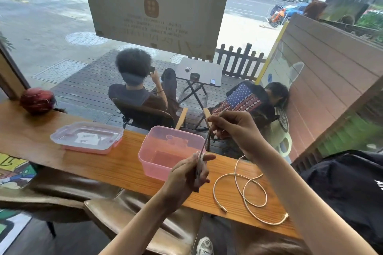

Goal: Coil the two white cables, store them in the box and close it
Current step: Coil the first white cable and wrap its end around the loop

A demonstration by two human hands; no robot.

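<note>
Above the pink box [169,153], left hand [189,174] and right hand [234,128] pinch one limp, light white cable [204,143] taut; grip near its ends

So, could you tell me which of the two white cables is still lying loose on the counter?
The white cable sprawled in loose loops on the wooden counter, right of the pink box. The other cable is stretched taut between both hands, above the box.

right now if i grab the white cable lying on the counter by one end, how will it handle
Probably floppy: the white cable on the counter lies in loose loops, so it should trail and sag. Likely light, being thin. Its free end may drag or snag.
</note>
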